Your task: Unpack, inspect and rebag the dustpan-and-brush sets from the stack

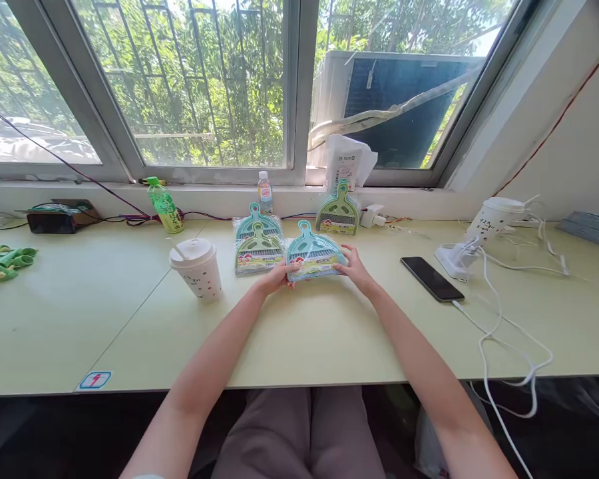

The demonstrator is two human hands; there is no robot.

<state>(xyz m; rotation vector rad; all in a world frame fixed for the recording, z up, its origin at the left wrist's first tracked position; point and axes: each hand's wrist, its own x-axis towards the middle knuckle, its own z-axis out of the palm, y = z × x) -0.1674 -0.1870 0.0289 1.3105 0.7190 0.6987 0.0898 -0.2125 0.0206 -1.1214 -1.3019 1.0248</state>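
Observation:
Between my two hands I hold a blue mini dustpan and brush set [313,249] in clear wrapping, its handle pointing away from me. My left hand [275,278] grips its lower left corner, and my right hand [353,267] grips its right edge. Just left of it lie a wrapped green dustpan set [259,249] and, behind that, another blue dustpan set [257,219]. A further green dustpan set [339,211] leans upright near the window sill, in front of a white package [348,159].
A lidded paper cup [197,269] stands to the left, with a green bottle [164,205] behind it. A small clear bottle [265,193] is by the sill. On the right are a phone [432,279], a power strip [454,261], white cables [499,319] and another cup [494,219].

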